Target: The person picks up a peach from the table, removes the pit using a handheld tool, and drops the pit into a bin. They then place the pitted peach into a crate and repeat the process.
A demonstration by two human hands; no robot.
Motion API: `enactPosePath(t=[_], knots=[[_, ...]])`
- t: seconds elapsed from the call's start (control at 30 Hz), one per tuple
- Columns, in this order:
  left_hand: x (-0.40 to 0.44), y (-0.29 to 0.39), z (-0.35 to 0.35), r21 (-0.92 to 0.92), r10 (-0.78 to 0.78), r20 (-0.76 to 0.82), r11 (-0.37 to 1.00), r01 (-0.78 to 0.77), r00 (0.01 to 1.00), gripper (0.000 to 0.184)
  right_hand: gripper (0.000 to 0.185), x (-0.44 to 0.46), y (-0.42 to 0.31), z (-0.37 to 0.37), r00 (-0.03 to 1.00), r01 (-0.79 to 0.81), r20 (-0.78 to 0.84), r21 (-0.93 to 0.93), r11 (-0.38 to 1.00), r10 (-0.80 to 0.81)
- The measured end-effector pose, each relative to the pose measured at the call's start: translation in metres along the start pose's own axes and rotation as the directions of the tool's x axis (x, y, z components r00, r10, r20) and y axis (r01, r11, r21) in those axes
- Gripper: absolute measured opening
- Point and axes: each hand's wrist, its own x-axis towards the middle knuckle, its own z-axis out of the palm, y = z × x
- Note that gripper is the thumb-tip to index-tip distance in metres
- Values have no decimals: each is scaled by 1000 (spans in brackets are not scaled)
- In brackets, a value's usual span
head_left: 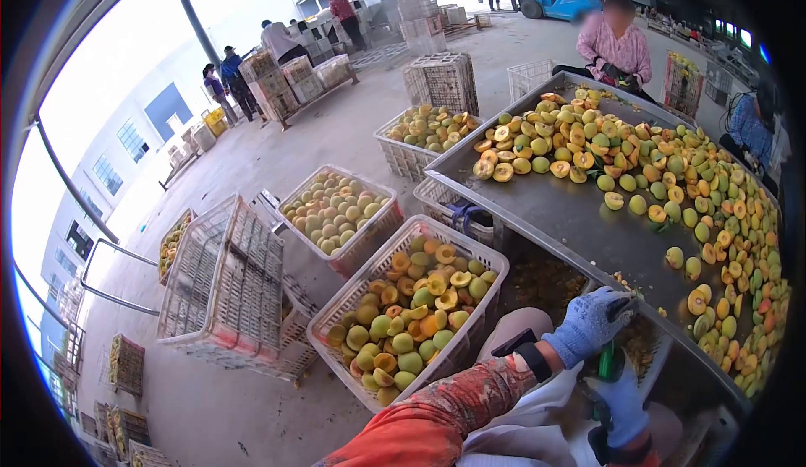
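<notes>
My left hand point(592, 324), in a blue-grey knitted glove with dark fingertips, is at the near edge of the metal table point(558, 219). Its fingers are curled together, and whatever they may hold is hidden. Just below it, my right hand point(625, 408), also gloved, is closed round a green-handled tool point(606, 365) whose working end I cannot make out. Many halved and whole yellow-green stone fruits point(579, 135) lie across the far and right parts of the table. Left of my knees stands a white plastic crate point(495, 299) full of cut fruit.
Behind that crate is another crate point(294, 182) of whole fruit, with a third crate point(395, 161) beside the table. Stacked crates point(222, 278) stand left. A person in a pink top point(617, 47) sits across the table. A blue forklift point(558, 1) and several people are farther back.
</notes>
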Motion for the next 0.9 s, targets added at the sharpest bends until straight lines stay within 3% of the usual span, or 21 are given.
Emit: enactPosePath(t=[0.03, 0.07, 0.1, 0.13, 0.2, 0.23, 0.27, 0.33, 0.37, 0.4, 0.43, 0.5, 0.53, 0.6, 0.63, 0.67, 0.7, 0.73, 0.77, 0.8, 0.9], knots=[[2, -1, 2, -265, -364, 163, 879, 396, 917, 22, 40, 0, 3, 2, 999, 9, -31, 6, 1000, -8], [5, -2, 5, -408, -597, 415, 552, 727, 687, 21, 39, 4, 10, 4, 978, 177, -68, -223, 959, -196], [6, -6, 4, -410, -611, 497, 461, 787, 617, 23, 38, 5, 14, 3, 928, 302, -64, -450, 840, -368], [7, -7, 1, -396, -616, 575, 366, 842, 538, 24, 38, 3, 14, 0, 923, 288, -103, -457, 842, -372], [11, 14, -14, -357, -558, 587, 472, 806, 586, 24, 39, 0, 12, -6, 925, 336, 92, -649, 683, -368], [11, 21, -16, -323, -525, 573, 561, 763, 629, 23, 36, -3, 11, -10, 945, 323, 102, -440, 838, -310], [7, 18, -11, -321, -518, 584, 560, 764, 625, 23, 36, -8, 7, -14, 948, 314, 90, -440, 841, -307], [-3, 2, -4, -493, -85, 432, 812, 314, 898, 21, 32, -19, -6, -17, 986, 42, 162, -118, 992, -22], [-4, -4, 0, -492, -94, 513, 782, 382, 853, 21, 32, -21, -4, -19, 988, 38, 153, -113, 993, -20], [-6, -9, 3, -494, -86, 520, 781, 382, 850, 21, 37, -22, -2, -22, 971, -110, 216, 28, 994, 102], [-4, -10, 5, -507, -141, 588, 703, 499, 797, 21, 44, -21, -1, -25, 934, -258, 292, 160, 953, 204], [-1, -15, 13, -515, -254, 664, 527, 676, 704, 22, 43, -20, 1, -29, 946, -221, 292, 258, 941, 142], [2, -18, 19, -512, -247, 674, 524, 681, 697, 22, 42, -19, 2, -30, 953, -184, 293, 351, 918, 79], [7, -22, 35, -549, -523, 464, 464, 695, 715, 33, 41, -15, 4, -30, 959, -145, 284, 435, 889, 17], [14, -16, 35, -654, -577, 547, 157, 740, 606, 34, 40, -14, 9, -33, 960, -109, 277, 506, 856, -41], [20, -10, 30, -680, -592, 651, -178, 711, 475, 36, 39, -12, 17, -36, 994, 96, 25, 248, 964, -105], [21, -13, 23, -694, -510, 682, -226, 684, 524, 38, 38, -8, 29, -40, 956, 208, -192, -80, 975, -219], [22, -17, 19, -706, -426, 698, -278, 651, 575, 39, 36, 0, 50, -53, 844, 259, -323, -453, 853, -428], [21, -19, 20, -753, -457, 646, -253, 607, 612, 41, 40, 7, 72, -68, 799, 66, -386, -706, 705, -461], [18, -21, 21, -802, -486, 583, -215, 557, 651, 44, 40, 2, 88, -77, 807, 31, -406, -696, 718, -428], [14, -30, 25, -765, -473, 625, -215, 607, 620, 45, 47, 5, 87, -93, 848, -121, -435, -715, 689, -303]])
